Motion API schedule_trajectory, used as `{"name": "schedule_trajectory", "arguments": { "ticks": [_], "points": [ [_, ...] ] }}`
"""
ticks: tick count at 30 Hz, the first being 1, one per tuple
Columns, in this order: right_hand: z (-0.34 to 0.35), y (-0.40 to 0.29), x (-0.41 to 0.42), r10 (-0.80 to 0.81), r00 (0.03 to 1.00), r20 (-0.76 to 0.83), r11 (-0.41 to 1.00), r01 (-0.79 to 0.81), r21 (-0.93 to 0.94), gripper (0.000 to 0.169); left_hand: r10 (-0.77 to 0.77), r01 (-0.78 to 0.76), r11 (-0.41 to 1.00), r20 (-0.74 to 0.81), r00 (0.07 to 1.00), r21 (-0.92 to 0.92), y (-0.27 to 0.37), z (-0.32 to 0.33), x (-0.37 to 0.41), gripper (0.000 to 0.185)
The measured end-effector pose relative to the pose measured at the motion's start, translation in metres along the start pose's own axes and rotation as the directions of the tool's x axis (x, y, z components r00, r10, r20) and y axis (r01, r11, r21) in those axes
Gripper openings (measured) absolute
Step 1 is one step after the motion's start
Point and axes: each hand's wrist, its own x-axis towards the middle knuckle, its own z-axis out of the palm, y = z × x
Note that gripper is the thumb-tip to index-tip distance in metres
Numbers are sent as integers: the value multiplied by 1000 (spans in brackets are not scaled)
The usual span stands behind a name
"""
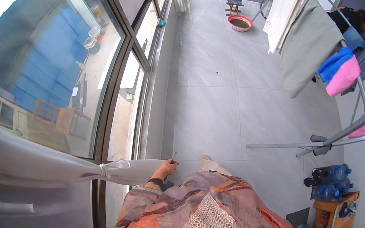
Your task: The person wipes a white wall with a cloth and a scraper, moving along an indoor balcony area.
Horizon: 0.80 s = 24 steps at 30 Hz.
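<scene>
My left hand (167,168), with a dark band on its wrist, is closed around a slim tool (174,155). A narrow, metal-looking end sticks up past the fingers, and a dark part shows in the grip. The fist hides the rest, so its exact kind cannot be told. Right beside this hand a white curtain (139,167), tied in a knot, stretches across from the window. My right hand is out of view. Ahead of me lies a grey tiled floor (203,117), with the front of one shoe (206,158) showing below my patterned garment.
Brown-framed windows (109,101) line the left. A metal drying rack (285,145) on the right carries towels (305,47) and cloths, its legs reaching over the floor. A person (350,19) is behind it. Ahead sit a red-rimmed basin (240,23) and a folding stool (234,6). Water bottles (332,182) lie right.
</scene>
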Motion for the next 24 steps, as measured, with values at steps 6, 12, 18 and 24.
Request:
{"name": "schedule_trajectory", "arguments": {
  "ticks": [6,12,18,24],
  "points": [
    [-241,-180,55,-134,982,-129,991,135,-4,36,-203,202,968,-8,979,147,6,-83,42,19],
    [-456,-355,114,-352,823,-445,907,418,54,34,-245,249,965,-52,968,77,0,-122,100,19],
    [-512,-439,138,-294,898,-326,897,377,230,34,-248,257,928,-68,966,269,54,-195,239,19],
    [-531,-466,124,16,999,-36,999,-15,35,52,-176,133,946,124,976,296,303,-286,421,20]
  ]
}}
